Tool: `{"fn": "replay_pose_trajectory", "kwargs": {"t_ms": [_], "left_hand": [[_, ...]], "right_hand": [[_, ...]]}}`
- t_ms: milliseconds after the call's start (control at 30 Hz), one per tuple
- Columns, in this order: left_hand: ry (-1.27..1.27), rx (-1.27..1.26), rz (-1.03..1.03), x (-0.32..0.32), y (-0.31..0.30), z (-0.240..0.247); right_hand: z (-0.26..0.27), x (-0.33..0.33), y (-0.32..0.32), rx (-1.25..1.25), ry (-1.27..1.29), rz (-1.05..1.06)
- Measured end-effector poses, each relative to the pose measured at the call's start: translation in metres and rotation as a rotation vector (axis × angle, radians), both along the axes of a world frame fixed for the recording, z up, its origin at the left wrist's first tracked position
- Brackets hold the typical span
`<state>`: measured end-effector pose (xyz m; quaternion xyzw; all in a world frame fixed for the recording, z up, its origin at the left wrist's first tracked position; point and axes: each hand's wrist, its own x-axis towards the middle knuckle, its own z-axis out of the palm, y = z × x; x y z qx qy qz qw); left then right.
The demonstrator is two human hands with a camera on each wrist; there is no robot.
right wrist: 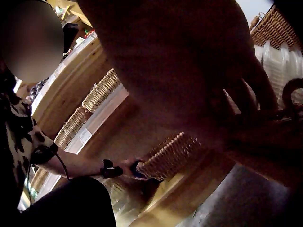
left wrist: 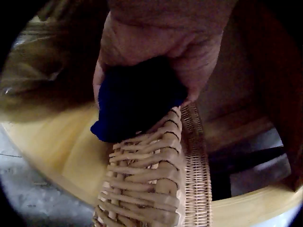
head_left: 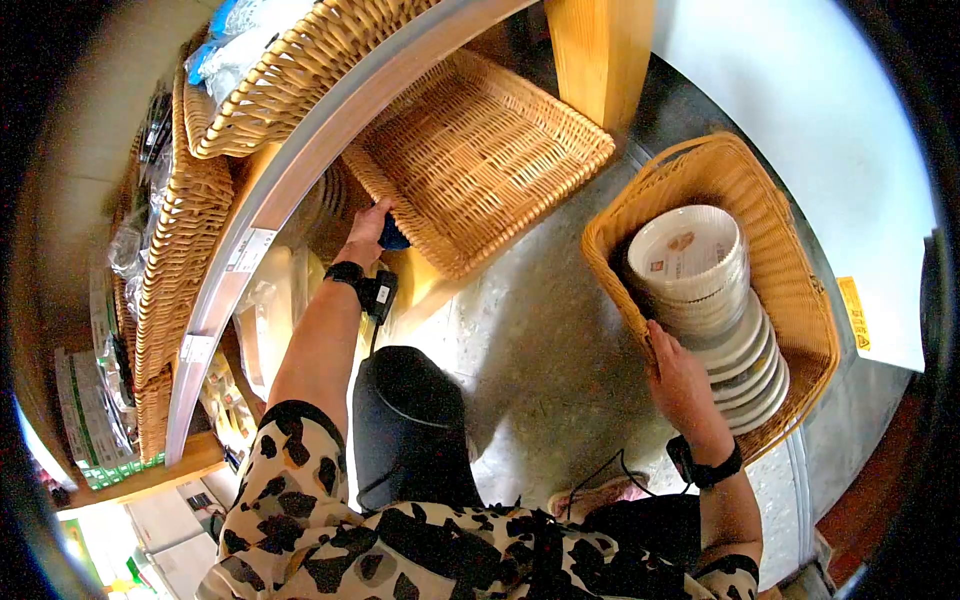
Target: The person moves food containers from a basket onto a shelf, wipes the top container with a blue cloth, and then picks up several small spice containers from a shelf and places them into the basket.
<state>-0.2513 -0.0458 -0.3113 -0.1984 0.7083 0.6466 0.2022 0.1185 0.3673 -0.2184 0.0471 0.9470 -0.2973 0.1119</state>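
My left hand (head_left: 370, 226) holds a dark blue cloth (left wrist: 137, 101) at the near left edge of a shallow tan wicker basket (head_left: 490, 150). In the left wrist view the cloth is bunched under the palm and lies against the woven rim; most fingertips are hidden behind it. This basket has a bare woven bottom and sits partly on the lower wooden shelf. With its fingers over the side rim, my right hand (head_left: 683, 378) grips a deeper wicker basket (head_left: 806, 335). Inside that one are a stack of white bowls (head_left: 690, 262) and several white plates (head_left: 752, 378).
Wicker baskets (head_left: 195, 230) with plastic-wrapped goods stand on the upper shelf at left, behind a curved rail with price labels (head_left: 250, 250). A wooden post (head_left: 600, 60) rises behind the shallow basket. At right is a white panel (head_left: 830, 120); grey floor (head_left: 545, 370) lies between the baskets.
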Motion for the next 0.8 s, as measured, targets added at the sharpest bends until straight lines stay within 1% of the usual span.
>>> {"fn": "replay_pose_trajectory", "kwargs": {"t_ms": [33,67,100,133,200,233,333,367,467,500,600,633,667,733,800], "left_hand": [[0.001,-0.043,0.041,0.009,0.013,0.021],[-0.005,-0.088,0.086,0.027,0.035,0.052],[-0.016,-0.137,0.131,0.039,0.043,0.066],[-0.010,-0.119,0.078,0.038,0.035,0.062],[-0.007,-0.080,-0.031,0.034,0.026,0.053],[-0.004,0.008,-0.012,0.035,0.026,0.049],[-0.093,-0.183,-0.061,0.019,0.012,0.036],[-0.098,-0.115,-0.090,0.010,0.001,0.022],[-0.071,-0.124,-0.114,0.002,-0.014,-0.005],[-0.089,-0.034,-0.123,0.011,-0.003,0.008],[-0.038,-0.141,-0.141,0.006,-0.008,0.002],[-0.026,-0.237,-0.152,0.000,-0.010,-0.003],[0.000,-0.265,-0.162,0.000,-0.016,-0.007],[0.033,-0.317,-0.162,0.006,-0.002,0.002],[0.035,-0.370,-0.126,0.018,0.022,0.021]], "right_hand": [[-0.006,-0.004,0.000,0.000,0.021,0.017],[-0.003,-0.008,0.000,0.013,-0.038,-0.002],[0.004,-0.010,-0.002,0.023,-0.102,-0.019],[0.007,-0.013,-0.006,0.031,-0.163,-0.035],[0.003,-0.011,-0.002,0.013,-0.130,-0.023],[0.001,-0.010,-0.001,0.002,-0.110,-0.020],[-0.001,-0.007,-0.003,0.014,-0.021,-0.005],[-0.006,-0.004,-0.003,0.010,0.037,-0.003],[0.004,-0.010,-0.005,0.045,-0.094,-0.040],[-0.007,-0.005,-0.001,0.068,0.002,-0.016],[0.003,-0.009,-0.003,0.073,-0.072,-0.018],[0.001,-0.008,0.000,0.085,-0.089,-0.006],[0.001,-0.009,-0.001,0.061,-0.114,-0.012],[0.005,-0.011,0.001,0.021,-0.166,-0.024],[0.004,-0.011,0.005,0.044,-0.142,0.010]]}}
